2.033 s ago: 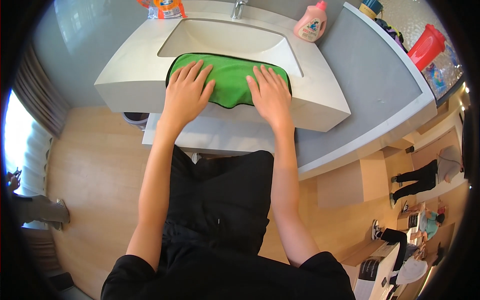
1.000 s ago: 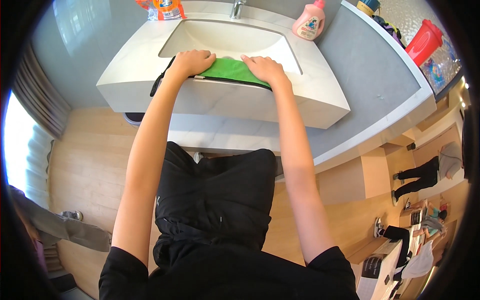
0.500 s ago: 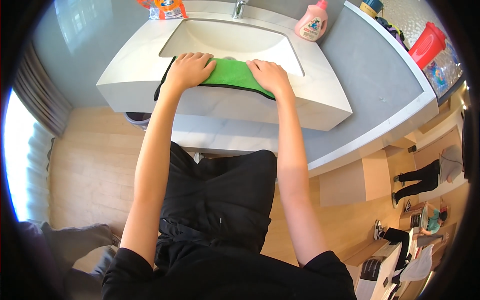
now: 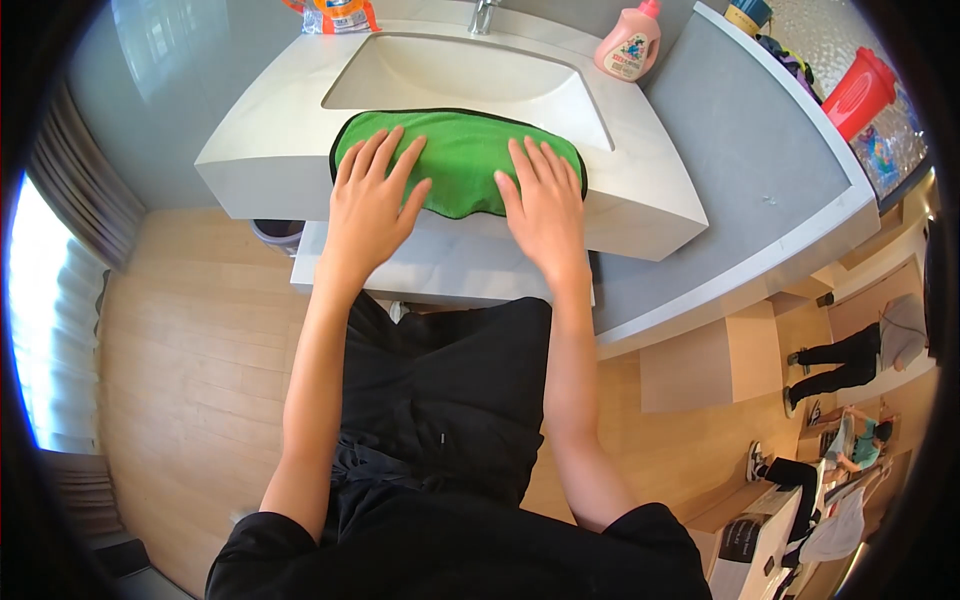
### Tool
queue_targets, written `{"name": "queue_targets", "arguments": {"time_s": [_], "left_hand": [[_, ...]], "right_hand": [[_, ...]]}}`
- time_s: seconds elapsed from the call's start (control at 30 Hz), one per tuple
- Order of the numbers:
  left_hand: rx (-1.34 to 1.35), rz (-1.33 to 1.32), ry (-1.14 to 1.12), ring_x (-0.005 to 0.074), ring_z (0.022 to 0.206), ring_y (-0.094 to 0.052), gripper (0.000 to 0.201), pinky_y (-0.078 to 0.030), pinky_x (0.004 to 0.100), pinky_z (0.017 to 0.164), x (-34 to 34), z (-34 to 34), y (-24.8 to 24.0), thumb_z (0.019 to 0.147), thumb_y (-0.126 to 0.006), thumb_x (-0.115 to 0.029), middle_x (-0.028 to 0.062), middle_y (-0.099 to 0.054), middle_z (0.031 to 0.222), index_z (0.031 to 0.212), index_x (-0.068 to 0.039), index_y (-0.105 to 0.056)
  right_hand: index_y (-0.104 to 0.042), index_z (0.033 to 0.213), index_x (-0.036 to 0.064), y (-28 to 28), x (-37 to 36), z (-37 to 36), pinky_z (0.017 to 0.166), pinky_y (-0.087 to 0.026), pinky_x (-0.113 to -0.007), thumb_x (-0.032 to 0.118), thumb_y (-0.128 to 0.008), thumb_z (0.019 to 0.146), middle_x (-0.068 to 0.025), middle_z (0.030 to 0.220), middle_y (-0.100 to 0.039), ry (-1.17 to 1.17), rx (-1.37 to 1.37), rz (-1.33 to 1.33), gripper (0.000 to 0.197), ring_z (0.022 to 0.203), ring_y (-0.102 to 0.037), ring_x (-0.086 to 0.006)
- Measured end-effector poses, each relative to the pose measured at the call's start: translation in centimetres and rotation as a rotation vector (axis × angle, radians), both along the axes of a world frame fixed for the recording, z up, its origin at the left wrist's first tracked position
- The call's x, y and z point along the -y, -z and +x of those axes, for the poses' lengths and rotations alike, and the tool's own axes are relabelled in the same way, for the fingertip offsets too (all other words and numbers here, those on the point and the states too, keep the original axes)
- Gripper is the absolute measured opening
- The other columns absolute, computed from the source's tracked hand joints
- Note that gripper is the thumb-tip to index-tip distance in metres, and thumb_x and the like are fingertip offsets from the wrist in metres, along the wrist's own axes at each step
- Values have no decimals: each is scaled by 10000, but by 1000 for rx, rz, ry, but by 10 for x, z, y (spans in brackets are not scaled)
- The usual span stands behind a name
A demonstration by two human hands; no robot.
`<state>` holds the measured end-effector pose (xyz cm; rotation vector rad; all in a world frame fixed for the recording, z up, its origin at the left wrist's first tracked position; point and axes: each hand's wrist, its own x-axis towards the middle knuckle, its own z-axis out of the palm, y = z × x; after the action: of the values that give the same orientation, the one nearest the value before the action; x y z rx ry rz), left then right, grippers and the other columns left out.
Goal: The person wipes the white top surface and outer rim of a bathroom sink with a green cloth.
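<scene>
A green plush cloth (image 4: 460,172) with a narrow black border lies across the front edge of a white, marble-patterned washbasin counter (image 4: 262,130). Its far side reaches over the near rim of the sunken white basin (image 4: 455,78); its near side drapes in a wavy line down the counter's front face.

Two bare hands rest on it from above. The left hand (image 4: 370,205) is on the left part, its fingers long and a little apart, the thumb spread away toward the middle. The right hand (image 4: 547,205) is on the right part in much the same way, fingers slightly parted, thumb angled inward. Neither is clamped on a fold; how hard they press cannot be told.

The cloth looks light, soft and limp, so it should bend over the rim rather than hold a shape, and nothing about it suggests it would break. Whether it is damp cannot be seen; its fuzzy pile probably gives the fingers a fair grip. The bound corners at the left and right ends look like the best places to take hold, one in each hand, to keep it from bunching.

Beyond the basin stand a chrome faucet (image 4: 483,17), an orange packet (image 4: 340,17) to the left, and a pink bottle (image 4: 627,48) to the right.
</scene>
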<state>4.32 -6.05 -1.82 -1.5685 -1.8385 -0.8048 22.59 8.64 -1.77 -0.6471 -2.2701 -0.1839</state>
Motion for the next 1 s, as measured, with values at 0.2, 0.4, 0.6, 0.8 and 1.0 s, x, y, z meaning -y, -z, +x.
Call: {"name": "queue_targets", "arguments": {"time_s": [0.2, 0.4, 0.6, 0.8, 1.0], "left_hand": [[78, -52, 33, 367, 1371, -438, 483, -346, 489, 1132, 25, 13, 2, 963, -609, -233, 158, -516, 1452, 1423, -109, -531], [70, -12, 31, 390, 1304, -505, 390, -382, 490, 1111, 16, 13, -4, 954, -619, -211, 186, -579, 1366, 1323, -83, -608], [61, -59, -1, 387, 1287, -526, 355, -413, 467, 1088, -14, -24, -4, 993, -557, -257, 181, -592, 1363, 1299, -98, -638], [-21, -135, -10, 354, 1192, -607, 404, -451, 445, 1050, -67, -71, -2, 995, -462, -373, 161, -670, 1249, 1233, -136, -686], [280, -675, -32, 332, 1172, -613, 515, -424, 453, 1037, -99, -89, -40, 1012, -354, -480, 120, -688, 1227, 1273, -158, -660]], "right_hand": [[-597, 1338, 7, 0, 27, 13, 1143, -330, -502, 380, -538, 1017, -212, 1375, -584, -11, -36, -59, 496, 1321, -492, -389], [-596, 1339, 4, -3, 25, 13, 1149, -324, -498, 414, -517, 1026, -220, 1375, -581, -25, -38, -96, 521, 1330, -480, -396], [-602, 1338, 10, 0, 7, -2, 1151, -324, -489, 453, -485, 1031, -220, 1390, -575, -22, -9, -91, 552, 1334, -480, -398], [-585, 1366, 32, -7, -32, -33, 1156, -329, -461, 558, -398, 1029, -196, 1414, -567, 57, 96, -137, 652, 1356, -473, -378], [-630, 1328, 106, -26, -76, -60, 1115, -388, -437, 642, -292, 1011, -139, 1408, -587, 93, 284, -324, 709, 1287, -545, -345]]}}
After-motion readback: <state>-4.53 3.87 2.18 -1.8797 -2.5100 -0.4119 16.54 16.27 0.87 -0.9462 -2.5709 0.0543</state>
